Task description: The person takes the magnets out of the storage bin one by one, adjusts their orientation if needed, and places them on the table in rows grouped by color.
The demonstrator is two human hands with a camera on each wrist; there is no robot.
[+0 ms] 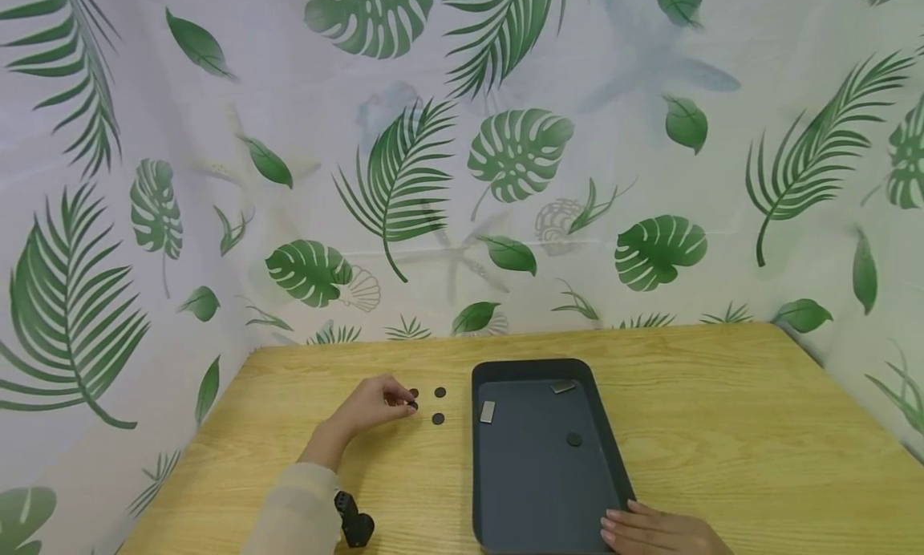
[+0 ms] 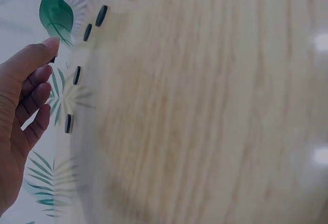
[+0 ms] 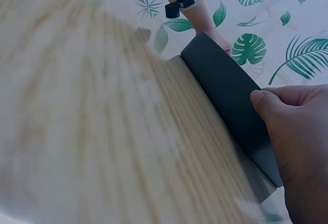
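My left hand (image 1: 370, 405) pinches a small black disc (image 1: 412, 407) between thumb and fingertips, left of the tray. In the left wrist view only a sliver of this disc shows below the thumb tip. Several like discs lie flat on the table close by, among them a far disc (image 1: 440, 392) and a near disc (image 1: 438, 419). My right hand (image 1: 660, 531) grips the near right rim of a dark grey tray (image 1: 549, 499). Its thumb (image 3: 264, 103) presses the outer wall in the right wrist view. One black disc (image 1: 573, 439) lies inside the tray.
Two small silvery rectangular pieces, a left one (image 1: 488, 412) and a far right one (image 1: 564, 386), lie in the tray. A black device (image 1: 354, 521) sits at the left wrist. The wooden table (image 1: 736, 427) ends at a leaf-patterned cloth (image 1: 462, 178) behind.
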